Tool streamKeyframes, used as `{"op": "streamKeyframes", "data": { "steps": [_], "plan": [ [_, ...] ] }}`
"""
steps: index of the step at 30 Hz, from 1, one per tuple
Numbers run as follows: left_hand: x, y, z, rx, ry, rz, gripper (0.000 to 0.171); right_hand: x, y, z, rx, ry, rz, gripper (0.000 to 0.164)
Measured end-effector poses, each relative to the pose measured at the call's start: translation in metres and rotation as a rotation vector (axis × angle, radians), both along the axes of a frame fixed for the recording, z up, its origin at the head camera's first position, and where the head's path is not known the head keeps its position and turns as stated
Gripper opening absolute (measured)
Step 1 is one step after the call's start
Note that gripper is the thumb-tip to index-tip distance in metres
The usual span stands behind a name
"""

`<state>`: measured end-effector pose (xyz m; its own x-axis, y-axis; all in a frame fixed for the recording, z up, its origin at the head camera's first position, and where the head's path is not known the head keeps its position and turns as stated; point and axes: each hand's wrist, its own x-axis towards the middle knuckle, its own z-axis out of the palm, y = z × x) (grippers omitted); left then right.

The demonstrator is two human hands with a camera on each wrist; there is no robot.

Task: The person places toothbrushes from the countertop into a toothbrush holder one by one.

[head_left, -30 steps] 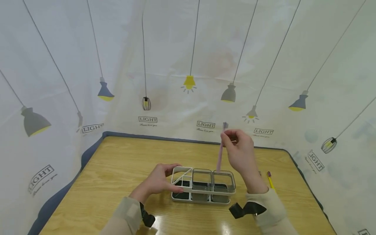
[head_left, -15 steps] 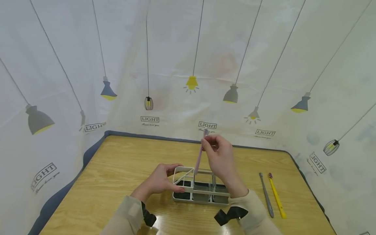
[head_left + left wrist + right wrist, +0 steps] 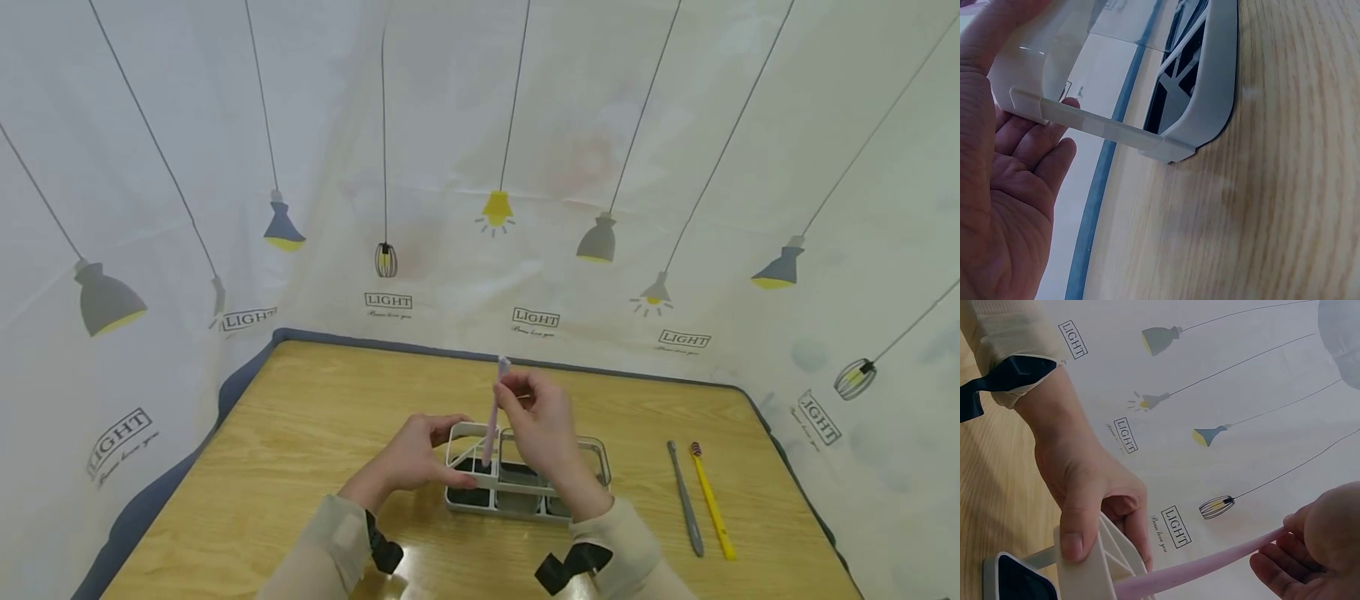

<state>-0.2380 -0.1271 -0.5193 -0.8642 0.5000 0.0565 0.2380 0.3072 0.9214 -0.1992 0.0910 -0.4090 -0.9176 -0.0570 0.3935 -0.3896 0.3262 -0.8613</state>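
A white toothbrush holder (image 3: 555,515) with a divided left section and clear cups stands on the table. My left hand (image 3: 412,454) grips its left end, thumb on the near side and fingers behind; in the left wrist view, this hand (image 3: 1019,187) curves round the upper frame. My right hand (image 3: 542,417) pinches a pink toothbrush (image 3: 491,429) near its head, bristle end up. The handle's lower end is inside the divided section. In the right wrist view, the pink toothbrush (image 3: 1204,565) slants from the fingertips into an opening of the holder (image 3: 1085,575).
On the wooden table (image 3: 315,400), to the right, lie a grey toothbrush (image 3: 686,500) and a yellow toothbrush (image 3: 712,500), side by side. A pale curtain (image 3: 435,125) printed with lamps hangs behind and around the table.
My right hand has moved left and down with the pink toothbrush, from above the right cup to the divided section. The left hand has kept its grip on the holder.
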Motion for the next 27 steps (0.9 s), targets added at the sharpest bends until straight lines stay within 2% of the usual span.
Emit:
{"op": "streamKeyframes", "data": {
  "steps": [10,17,27],
  "plan": [
    [0.000,0.000,-0.001,0.000,-0.009,0.008,0.093,0.003,-0.004,-0.020,0.102,-0.009,0.026,0.004],
    [-0.001,0.000,0.000,0.009,-0.011,0.008,0.096,0.007,-0.007,-0.031,0.157,-0.003,0.045,0.010],
    [0.000,0.000,0.000,0.003,0.000,0.001,0.091,0.010,-0.009,-0.042,0.215,0.033,0.067,0.009]
  ]
}}
